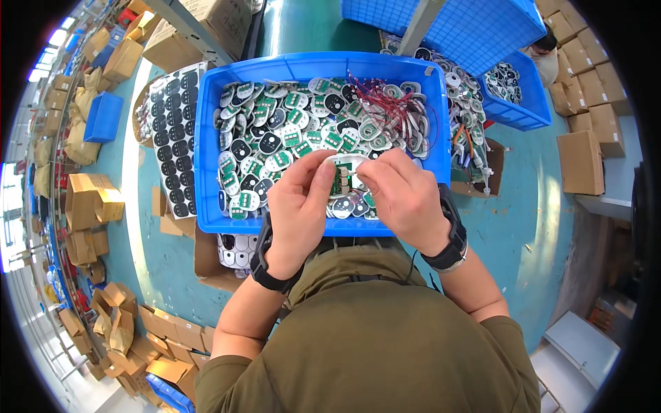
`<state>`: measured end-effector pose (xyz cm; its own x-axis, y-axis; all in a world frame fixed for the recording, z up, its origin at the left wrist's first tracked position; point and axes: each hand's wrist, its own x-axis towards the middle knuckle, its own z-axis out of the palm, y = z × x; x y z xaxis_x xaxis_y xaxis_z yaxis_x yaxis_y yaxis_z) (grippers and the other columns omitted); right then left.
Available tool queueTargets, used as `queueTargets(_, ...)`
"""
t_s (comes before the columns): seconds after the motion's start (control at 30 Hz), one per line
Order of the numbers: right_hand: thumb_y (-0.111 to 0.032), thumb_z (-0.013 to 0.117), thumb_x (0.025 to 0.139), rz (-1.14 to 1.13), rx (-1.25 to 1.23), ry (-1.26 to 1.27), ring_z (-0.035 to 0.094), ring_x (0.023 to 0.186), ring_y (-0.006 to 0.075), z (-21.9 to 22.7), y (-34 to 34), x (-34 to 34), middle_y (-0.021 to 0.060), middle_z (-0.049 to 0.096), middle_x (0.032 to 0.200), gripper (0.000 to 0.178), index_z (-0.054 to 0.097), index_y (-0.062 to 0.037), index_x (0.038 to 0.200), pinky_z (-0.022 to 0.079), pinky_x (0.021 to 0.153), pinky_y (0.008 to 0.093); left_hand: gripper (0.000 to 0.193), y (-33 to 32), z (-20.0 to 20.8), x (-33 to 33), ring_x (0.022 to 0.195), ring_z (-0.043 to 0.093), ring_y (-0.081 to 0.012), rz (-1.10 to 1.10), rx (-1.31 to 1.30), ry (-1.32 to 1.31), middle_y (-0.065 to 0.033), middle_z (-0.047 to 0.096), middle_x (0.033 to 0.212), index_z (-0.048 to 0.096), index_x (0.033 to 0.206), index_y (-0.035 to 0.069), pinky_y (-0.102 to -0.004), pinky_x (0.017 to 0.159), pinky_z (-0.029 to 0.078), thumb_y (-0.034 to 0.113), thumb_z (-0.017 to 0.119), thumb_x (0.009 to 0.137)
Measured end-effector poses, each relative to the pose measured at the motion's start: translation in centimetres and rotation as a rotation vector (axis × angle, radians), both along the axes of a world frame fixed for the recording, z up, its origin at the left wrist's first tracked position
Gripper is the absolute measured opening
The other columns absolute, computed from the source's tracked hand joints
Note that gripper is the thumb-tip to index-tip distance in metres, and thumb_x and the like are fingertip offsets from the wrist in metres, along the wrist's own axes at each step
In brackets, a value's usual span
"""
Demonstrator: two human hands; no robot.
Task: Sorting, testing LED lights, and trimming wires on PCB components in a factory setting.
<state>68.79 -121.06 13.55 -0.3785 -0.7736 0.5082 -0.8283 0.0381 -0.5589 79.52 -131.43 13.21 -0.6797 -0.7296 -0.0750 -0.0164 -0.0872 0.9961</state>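
Observation:
Between both hands, over the front part of a blue plastic bin [323, 63], is a small white plastic housing with a green circuit board [341, 180] in it. My left hand [297, 206] grips its left side between thumb and fingers. At its upper right edge, my right hand [405, 196] pinches the rim with thumb and forefinger; whether a smaller piece sits in that pinch is hidden. The bin is full of similar rounded housings [281, 161], some green board side up, others black face up. Thin red wires [389, 103] lie tangled on the pile at the far right.
A sheet of black face stickers [173, 138] stands left of the bin. A cardboard box of white parts [234, 251] sits below it. On the right are loose parts [463, 96], a screwdriver-like orange tool [458, 133] and another blue bin [516, 113]. A metal post [420, 26] rises behind.

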Motion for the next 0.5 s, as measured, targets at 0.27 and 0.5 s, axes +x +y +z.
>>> queueTargets(0.27,0.001,0.059,0.068,0.055,-0.080,-0.132,0.051,0.053,0.0221,0.5,-0.6,-0.4,0.0062,0.047,0.067,0.013,0.052,-0.0055,0.077,0.040,0.042,0.0294,0.021,-0.2,1.1,1.0,0.052,0.051,-0.0082,-0.071,-0.483,-0.085,-0.0058,0.057,0.063,0.056,0.099,0.003,-0.0206,0.048,0.041,0.007,0.056,0.079)
queueTargets(0.5,0.002,0.058,0.068,0.077,-0.073,-0.141,0.051,0.054,0.0228,1.1,-0.6,0.0,0.0060,0.047,0.068,0.012,0.051,-0.0051,0.075,0.039,0.041,0.0297,0.027,-0.1,1.4,1.6,0.054,0.055,-0.0132,-0.106,-0.628,-0.083,-0.0105,0.059,0.070,0.055,0.102,0.001,-0.0230,0.050,0.042,0.002,0.058,0.075)
